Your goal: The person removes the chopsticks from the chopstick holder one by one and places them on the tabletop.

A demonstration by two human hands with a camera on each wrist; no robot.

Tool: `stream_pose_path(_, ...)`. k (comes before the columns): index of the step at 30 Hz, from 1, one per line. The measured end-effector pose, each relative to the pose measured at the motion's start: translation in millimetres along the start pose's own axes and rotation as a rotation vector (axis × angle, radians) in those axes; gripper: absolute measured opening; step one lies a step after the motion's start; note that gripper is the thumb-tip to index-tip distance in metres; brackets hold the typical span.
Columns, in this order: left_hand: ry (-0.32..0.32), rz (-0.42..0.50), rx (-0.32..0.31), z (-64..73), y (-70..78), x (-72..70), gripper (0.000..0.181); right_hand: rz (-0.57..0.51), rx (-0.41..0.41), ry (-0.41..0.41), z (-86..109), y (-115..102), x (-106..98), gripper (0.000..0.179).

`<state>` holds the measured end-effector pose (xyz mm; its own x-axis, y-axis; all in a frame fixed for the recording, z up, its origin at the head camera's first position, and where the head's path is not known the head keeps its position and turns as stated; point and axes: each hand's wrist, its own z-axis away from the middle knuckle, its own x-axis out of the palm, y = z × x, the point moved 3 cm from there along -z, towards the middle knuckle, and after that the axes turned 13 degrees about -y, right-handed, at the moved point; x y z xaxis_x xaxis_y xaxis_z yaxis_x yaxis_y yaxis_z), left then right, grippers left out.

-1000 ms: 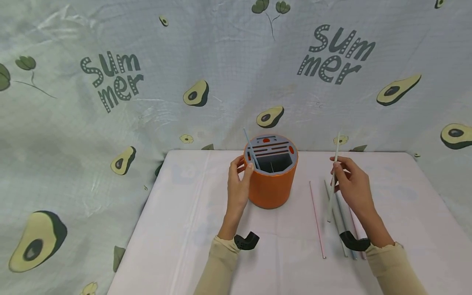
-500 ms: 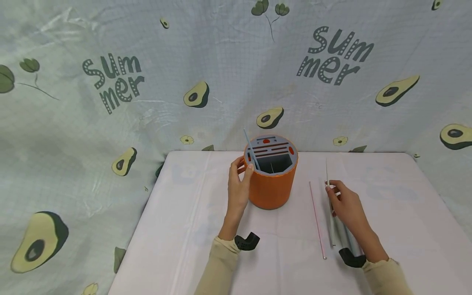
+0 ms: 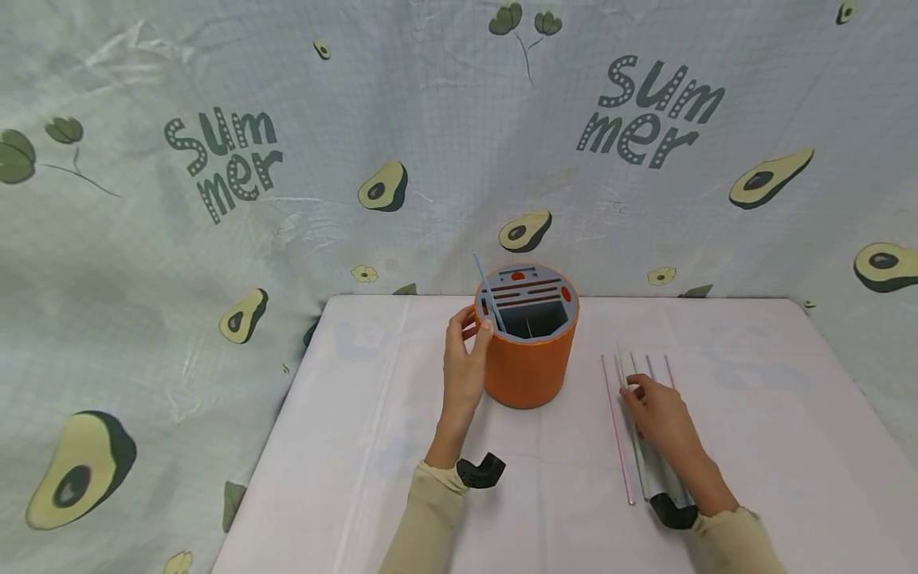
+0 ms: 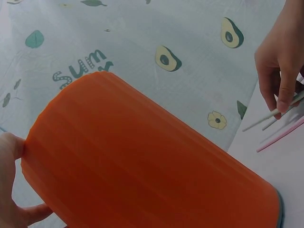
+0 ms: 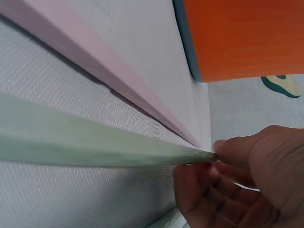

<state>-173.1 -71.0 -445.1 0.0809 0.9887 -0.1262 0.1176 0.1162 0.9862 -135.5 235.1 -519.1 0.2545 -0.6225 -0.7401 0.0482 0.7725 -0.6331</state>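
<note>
An orange utensil holder [image 3: 527,379] with a grey slotted top stands upright on the table. My left hand [image 3: 464,375] grips its left side near the rim, thumb in front. A light-blue chopstick [image 3: 486,281] leans out of the holder's top. To the right, my right hand [image 3: 663,414] pinches a pale-green chopstick [image 5: 95,145] near its thin tip, low over the table. Left of it lies a pink chopstick [image 3: 618,430]. Other chopsticks, with a bluish one [image 3: 649,364] and a pink one [image 3: 668,367] among them, lie partly hidden under my right hand and wrist.
A white cloth covers the table [image 3: 387,446]. Directly behind the table's back edge hangs a printed curtain [image 3: 459,119] with avocados and lettering. Black wrist cameras [image 3: 480,470] stick out from both cuffs.
My right hand has lowered the pale-green chopstick and brought it nearer, leftward to beside the pink one. Chopstick tips behind it now show. The left hand and holder stay put.
</note>
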Motion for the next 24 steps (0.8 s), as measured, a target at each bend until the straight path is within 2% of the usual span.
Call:
stream_pose_path(4, 0.000, 0.000, 0.003, 0.5, 0.3, 0.2, 0.056, 0.075, 0.047, -0.023, -4.7, 1.4, 3.5, 0.039)
stream_pose_path(7, 0.000, 0.000, 0.000, 1.1, 0.3, 0.2, 0.056, 0.120, 0.047, -0.008, -4.8, -0.6, 3.9, 0.036)
stream_pose_path(18, -0.002, 0.002, 0.003, 1.2, 0.8, 0.4, 0.058, 0.191, 0.055, 0.023, -1.7, -6.0, 3.1, 0.024)
stream_pose_path(24, 0.001, -0.001, -0.002, 1.5, 1.2, 0.4, 0.057, 0.200, 0.057, 0.030, -0.3, -7.2, 4.4, 0.025)
